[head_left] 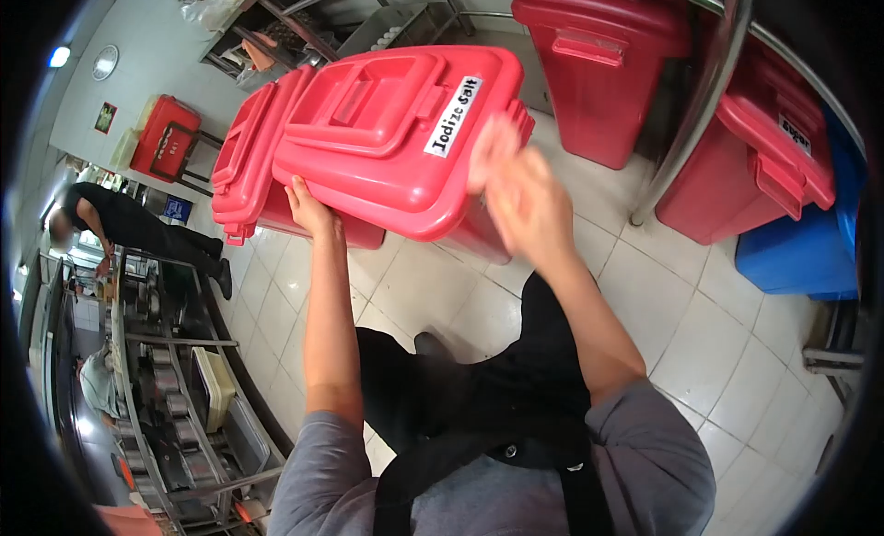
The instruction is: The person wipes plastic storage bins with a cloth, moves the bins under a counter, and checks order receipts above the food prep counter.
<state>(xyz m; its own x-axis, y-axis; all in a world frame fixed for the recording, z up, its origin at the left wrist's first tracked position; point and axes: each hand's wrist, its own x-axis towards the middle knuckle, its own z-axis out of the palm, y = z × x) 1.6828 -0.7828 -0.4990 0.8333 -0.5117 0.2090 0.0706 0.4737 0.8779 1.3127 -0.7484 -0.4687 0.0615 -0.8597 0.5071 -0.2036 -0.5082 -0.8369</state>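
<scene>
grip of the left hand (313, 209): set against the left edge of the salt bin's lid, thumb showing, remaining fingers partly hidden; how tightly it is closed cannot be told. grip of the right hand (536, 206): fingers curled, apparently around a pale pink cloth (493, 151), at the right edge of the same lid; motion blur obscures the fingertips, and contact with the lid cannot be confirmed. surroundings, recorded from left to right: a metal rack (175, 343) carries pots and trays, with a pale yellow container (214, 389) near its right side. a person in dark clothing (138, 225) stands bent forward beside the rack, hands lowered. on the wall behind hangs a round clock (105, 63); below and right of it, a red box (166, 138) rests on a dark stand. a second red bin (247, 154), lid on, stands just beside the salt bin. the red salt bin (368, 181) is directly before the wearer, between the two hands, lid in place, white label (453, 117) reading "iodize salt" on top. farther right, another red bin (599, 85) stands behind a bent metal rail (704, 112). at far right, a labelled red bin (737, 168) stands next to a blue bin (796, 255). flooring: pale square tiles (645, 301).
</scene>
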